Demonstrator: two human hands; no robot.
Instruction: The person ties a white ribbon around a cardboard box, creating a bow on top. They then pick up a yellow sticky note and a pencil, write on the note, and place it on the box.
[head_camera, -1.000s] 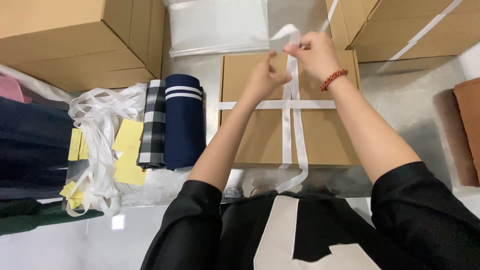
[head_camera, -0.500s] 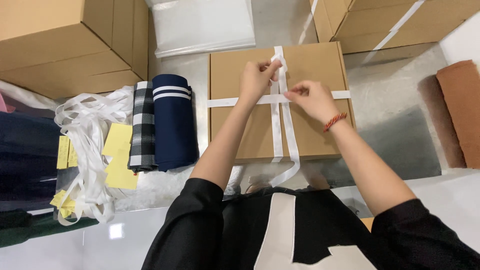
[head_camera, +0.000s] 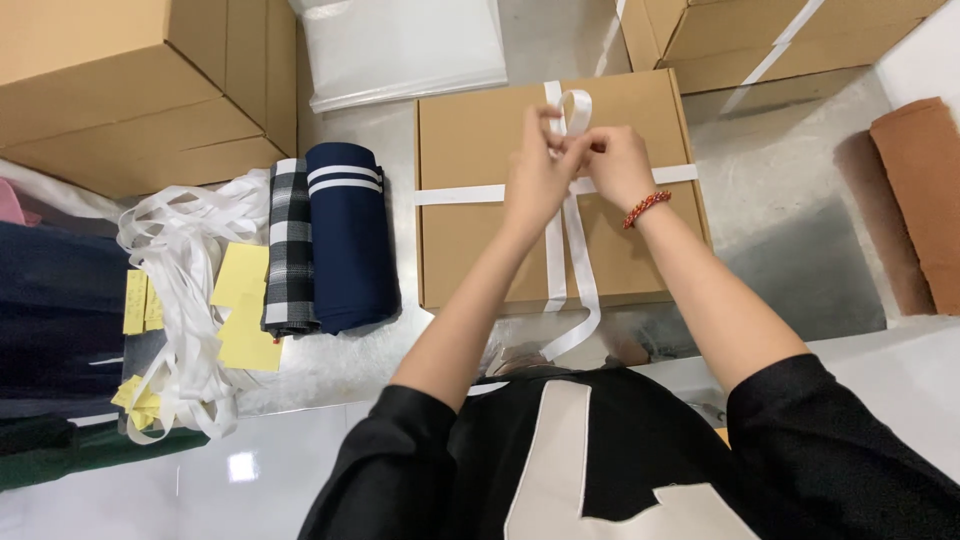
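Both hands met over the upper middle of the frame, above a flat cardboard box (head_camera: 470, 250) that lay on the shiny counter (head_camera: 790, 250). The left hand (head_camera: 535, 180) and the right hand (head_camera: 615, 165) touched each other, each grip pinched narrow on the white ribbon (head_camera: 575, 105), which stood up in a small loop just above the fingers. The ribbon crossed the box lid both ways, and two loose ends ran down over the near edge toward the black shirt. A red bead bracelet (head_camera: 647, 207) sat on the right wrist. Just left of the box lay a rolled navy cloth (head_camera: 350, 240) with white stripes, touching a plaid roll (head_camera: 290, 250). Further left was a heap of white ribbon (head_camera: 180, 250) with yellow notes (head_camera: 245, 300). A large carton (head_camera: 130, 90) filled the upper left, another carton (head_camera: 740, 40) the upper right, and a brown roll (head_camera: 925, 190) lay at the right edge.
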